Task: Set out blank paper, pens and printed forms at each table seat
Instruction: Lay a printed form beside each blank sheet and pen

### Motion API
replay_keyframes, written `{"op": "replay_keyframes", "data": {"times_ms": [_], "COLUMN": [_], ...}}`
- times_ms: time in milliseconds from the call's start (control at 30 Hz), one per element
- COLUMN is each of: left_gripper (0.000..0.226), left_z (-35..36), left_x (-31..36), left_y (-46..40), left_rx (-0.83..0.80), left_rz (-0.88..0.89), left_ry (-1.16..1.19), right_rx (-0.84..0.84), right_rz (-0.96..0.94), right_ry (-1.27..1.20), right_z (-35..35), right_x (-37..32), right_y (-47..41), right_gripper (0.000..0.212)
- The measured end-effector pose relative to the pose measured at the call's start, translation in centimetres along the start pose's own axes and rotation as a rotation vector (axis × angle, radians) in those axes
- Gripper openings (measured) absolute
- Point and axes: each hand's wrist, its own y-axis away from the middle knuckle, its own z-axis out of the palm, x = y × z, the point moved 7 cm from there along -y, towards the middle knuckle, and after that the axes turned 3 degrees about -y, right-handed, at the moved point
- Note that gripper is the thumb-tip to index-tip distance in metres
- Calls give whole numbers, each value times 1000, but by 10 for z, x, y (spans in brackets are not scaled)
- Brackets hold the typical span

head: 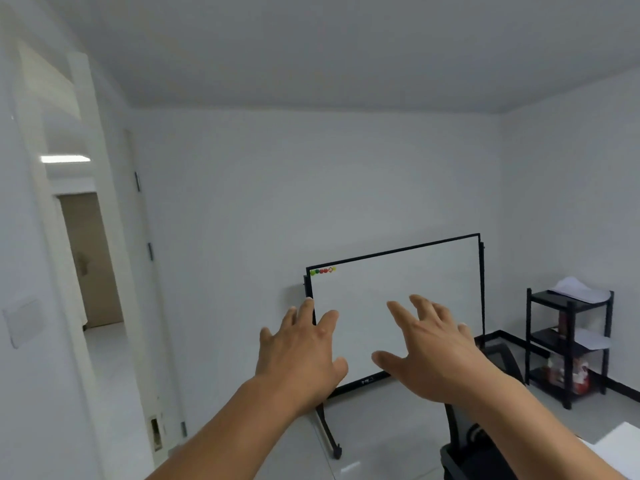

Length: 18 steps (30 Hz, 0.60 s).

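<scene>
Both hands, left [300, 355] and right [429, 355], raised near, fingers apart, holding nothing. Paper [580, 289] on far-right shelf [568, 344]: probably light, floppy; support the stack from beneath.

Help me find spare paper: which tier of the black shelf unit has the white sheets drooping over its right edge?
The top tier of the black shelf unit: its white sheets droop over the right edge. The middle tier's paper lies flatter.

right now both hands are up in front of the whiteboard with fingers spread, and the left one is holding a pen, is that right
Not quite. The head view shows the left hand holds nothing: its fingers are straight and spread, just like the right hand. The rest stands: both hands are raised, empty, in front of the whiteboard.
</scene>
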Motion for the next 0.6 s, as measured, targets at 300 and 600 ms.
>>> {"op": "replay_keyframes", "data": {"times_ms": [300, 600], "left_gripper": [78, 78], "left_z": [73, 143], "left_x": [-30, -59], "left_y": [-199, -413], "left_rx": [10, -22], "left_rz": [62, 230], "left_ry": [38, 50], "right_rx": [14, 42], "right_rz": [84, 223], "right_ry": [49, 88], "right_z": [57, 111], "right_x": [40, 59], "right_y": [-186, -377], "right_gripper": [92, 92]}}
